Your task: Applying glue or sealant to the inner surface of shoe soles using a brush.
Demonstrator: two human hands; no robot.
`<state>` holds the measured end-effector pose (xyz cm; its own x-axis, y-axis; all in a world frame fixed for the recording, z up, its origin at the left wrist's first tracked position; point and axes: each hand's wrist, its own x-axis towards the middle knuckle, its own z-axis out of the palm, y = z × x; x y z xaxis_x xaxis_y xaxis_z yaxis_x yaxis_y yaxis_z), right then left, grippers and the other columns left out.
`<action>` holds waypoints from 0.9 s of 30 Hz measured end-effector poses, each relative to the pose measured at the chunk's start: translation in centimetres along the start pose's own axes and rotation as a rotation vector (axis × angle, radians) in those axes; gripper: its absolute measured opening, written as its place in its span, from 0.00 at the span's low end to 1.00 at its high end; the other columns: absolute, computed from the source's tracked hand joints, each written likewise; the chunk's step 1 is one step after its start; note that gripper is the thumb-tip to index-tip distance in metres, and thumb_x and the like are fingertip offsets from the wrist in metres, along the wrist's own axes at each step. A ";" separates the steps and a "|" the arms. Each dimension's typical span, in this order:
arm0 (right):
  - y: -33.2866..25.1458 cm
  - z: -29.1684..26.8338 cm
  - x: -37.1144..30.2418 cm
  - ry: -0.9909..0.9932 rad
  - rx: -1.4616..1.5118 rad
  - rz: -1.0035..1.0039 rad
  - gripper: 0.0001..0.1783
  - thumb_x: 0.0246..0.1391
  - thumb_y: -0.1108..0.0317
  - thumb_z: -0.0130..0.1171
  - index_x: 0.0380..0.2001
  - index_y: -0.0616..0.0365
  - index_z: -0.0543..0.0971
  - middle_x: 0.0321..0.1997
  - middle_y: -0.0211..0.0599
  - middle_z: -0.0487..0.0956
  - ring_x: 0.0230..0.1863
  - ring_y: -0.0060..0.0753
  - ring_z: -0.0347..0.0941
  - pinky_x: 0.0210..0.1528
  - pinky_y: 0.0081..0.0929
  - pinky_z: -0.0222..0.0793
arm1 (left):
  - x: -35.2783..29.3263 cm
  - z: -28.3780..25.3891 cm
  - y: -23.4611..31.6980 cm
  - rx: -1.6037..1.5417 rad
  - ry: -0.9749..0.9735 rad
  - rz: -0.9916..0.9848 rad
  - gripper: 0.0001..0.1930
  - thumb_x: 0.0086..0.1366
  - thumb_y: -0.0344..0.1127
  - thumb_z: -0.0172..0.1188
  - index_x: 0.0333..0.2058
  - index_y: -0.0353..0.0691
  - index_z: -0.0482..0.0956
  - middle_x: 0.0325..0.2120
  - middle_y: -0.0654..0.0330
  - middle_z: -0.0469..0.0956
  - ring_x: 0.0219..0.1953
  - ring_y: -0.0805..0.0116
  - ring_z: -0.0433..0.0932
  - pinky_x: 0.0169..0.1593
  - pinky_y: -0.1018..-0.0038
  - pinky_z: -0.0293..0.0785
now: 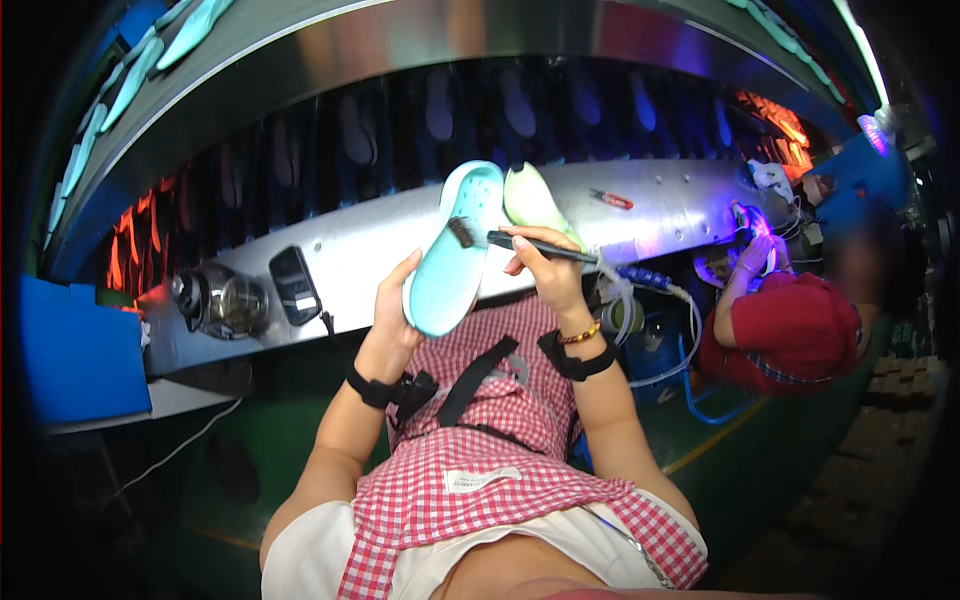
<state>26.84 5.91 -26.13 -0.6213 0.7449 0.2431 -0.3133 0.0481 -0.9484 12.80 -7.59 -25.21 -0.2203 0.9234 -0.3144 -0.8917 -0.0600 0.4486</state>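
Sole (pixel 440 280), probably light, springy and best gripped by its rim, sits near twelve o'clock, left hand (pixel 392 300) clasping its eight-o'clock edge, right hand (pixel 548 277) pinching a brush (pixel 502 239) from three o'clock.

One head-worn fisheye view looks down and forward from above the apron (pixel 475 515), upright, its left the wearer's left. It is near the left hand (pixel 396 300) and right hand (pixel 550 272), mid-picture, and faces across the counter (pixel 375 240), whose edges curve with the lens. Its width takes in a co-worker (pixel 790 325) at the right.
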 end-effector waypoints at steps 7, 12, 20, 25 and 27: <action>-2.9 1.7 -2.3 -0.050 -0.191 0.177 0.14 0.49 0.74 0.53 0.42 0.62 0.74 0.24 0.31 0.75 0.16 0.12 0.66 0.17 0.11 0.61 | 0.0 2.6 1.3 0.149 -0.074 0.083 0.26 0.58 0.36 0.47 0.54 0.33 0.55 0.49 0.51 0.65 0.49 0.61 0.68 0.51 0.67 0.66; -5.4 -2.2 -4.2 -0.165 0.506 0.039 0.12 0.50 0.75 0.48 0.39 0.68 0.72 0.37 0.56 0.74 0.12 0.18 0.65 0.13 0.14 0.61 | -3.0 7.3 8.6 0.370 -0.286 0.369 0.26 0.59 0.43 0.42 0.53 0.33 0.57 0.47 0.47 0.65 0.46 0.53 0.69 0.48 0.59 0.67; -2.8 -3.2 -3.7 0.109 0.596 0.169 0.12 0.52 0.73 0.47 0.40 0.67 0.69 0.41 0.50 0.73 0.16 0.18 0.64 0.19 0.12 0.62 | 3.3 19.4 25.3 -0.006 -0.284 0.662 0.28 0.62 0.48 0.32 0.53 0.31 0.54 0.53 0.45 0.57 0.56 0.48 0.55 0.55 0.41 0.48; -2.5 -4.1 -4.6 0.205 0.607 0.169 0.12 0.52 0.73 0.47 0.40 0.67 0.70 0.40 0.49 0.74 0.17 0.20 0.65 0.20 0.13 0.63 | 4.6 20.5 27.2 -0.138 -0.008 0.658 0.34 0.60 0.48 0.40 0.58 0.37 0.38 0.57 0.48 0.49 0.59 0.51 0.50 0.59 0.53 0.47; -2.5 -4.8 -4.7 0.311 0.611 0.230 0.12 0.52 0.73 0.48 0.39 0.68 0.71 0.38 0.46 0.75 0.17 0.20 0.65 0.20 0.14 0.64 | 4.7 21.8 26.1 0.355 -0.050 0.610 0.33 0.57 0.41 0.51 0.56 0.31 0.48 0.55 0.45 0.54 0.58 0.56 0.54 0.58 0.66 0.53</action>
<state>34.04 5.48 -25.92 -0.5152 0.8507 -0.1042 -0.6013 -0.4454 -0.6634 -2.89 3.45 3.30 -0.6132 0.7815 0.1148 -0.4309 -0.4528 0.7806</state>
